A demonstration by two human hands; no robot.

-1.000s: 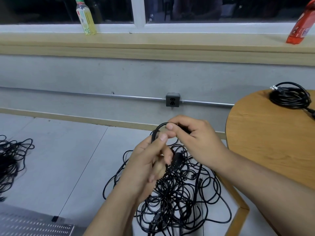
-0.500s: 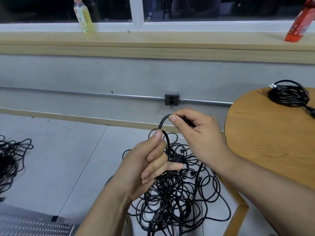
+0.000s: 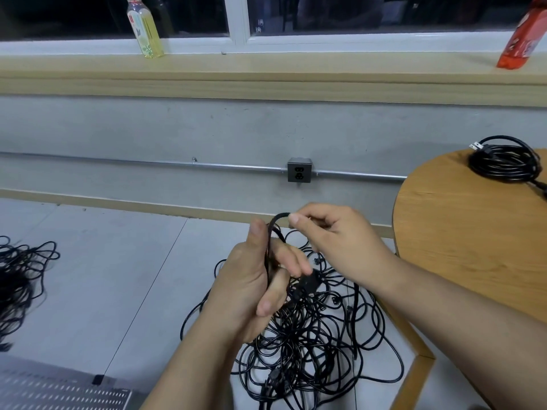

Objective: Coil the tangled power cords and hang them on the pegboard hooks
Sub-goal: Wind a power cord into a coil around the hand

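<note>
Hands meet just below the wall socket [image 3: 299, 170], both on one black power cord [image 3: 270, 241]. The left hand [image 3: 251, 285], below and a little left of the socket, has its fingers curled round two strands of the cord that run side by side, with the thumb standing upright along them. The right hand [image 3: 334, 241], below and slightly right of the socket, pinches the bend where the cord doubles back, its forefinger tip on top of the loop and the other fingers curled in; the thumb is hidden. A black connector [image 3: 307, 281] hangs just beneath the left fingers.

Directly below the socket, on the grey floor under both hands, lies the tangled pile [image 3: 310, 350] of black cords, loops crossing in every direction. Far to the left of the socket and lower, a second tangle [image 3: 20, 276] spreads over the floor. Down at the lower left, well away from the socket, a corner of the perforated pegboard [image 3: 59, 393] lies flat.

To the right of the socket stands a round wooden table [image 3: 473, 247]; a coiled cord [image 3: 506, 161] rests on it at about the socket's height, plug prongs pointing left. Above the socket runs a wooden sill [image 3: 266, 78], with a yellow bottle [image 3: 145, 28] up to the left and a red bottle [image 3: 524, 34] up to the right.
</note>
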